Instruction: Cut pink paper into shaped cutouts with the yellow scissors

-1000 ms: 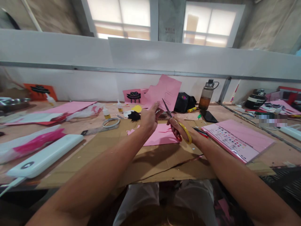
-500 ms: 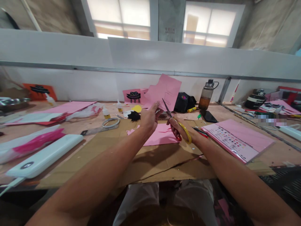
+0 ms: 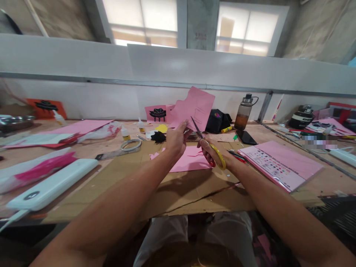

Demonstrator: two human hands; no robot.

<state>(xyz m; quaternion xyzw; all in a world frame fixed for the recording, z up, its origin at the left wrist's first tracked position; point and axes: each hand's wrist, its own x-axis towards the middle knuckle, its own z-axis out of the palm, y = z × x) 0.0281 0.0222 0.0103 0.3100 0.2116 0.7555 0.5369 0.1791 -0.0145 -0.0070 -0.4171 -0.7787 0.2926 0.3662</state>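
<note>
My left hand (image 3: 177,138) pinches the lower edge of a pink paper sheet (image 3: 194,105), which stands raised above the table. Its upper left side is cut away, and faint drawn outlines show on its right half. In my right hand (image 3: 208,148) are scissors (image 3: 217,155) with yellow and red handles, fingers wrapped through the loops. The blades point up and left, close to the sheet's lower edge; whether they touch the paper I cannot tell. Below both hands another pink sheet (image 3: 185,163) with loose scraps lies on brown cardboard (image 3: 178,194).
Behind my hands stand glue bottles (image 3: 125,133), a black paper cutout (image 3: 158,137), a drink bottle (image 3: 244,111) and a phone (image 3: 246,137). To the right lies a pack of pink paper (image 3: 280,163). A white oblong device (image 3: 52,183) with a cable sits at left.
The scissor blades have tilted very slightly left, and the raised pink sheet has shifted minimally. Both hands keep their grip in nearly the same place.
</note>
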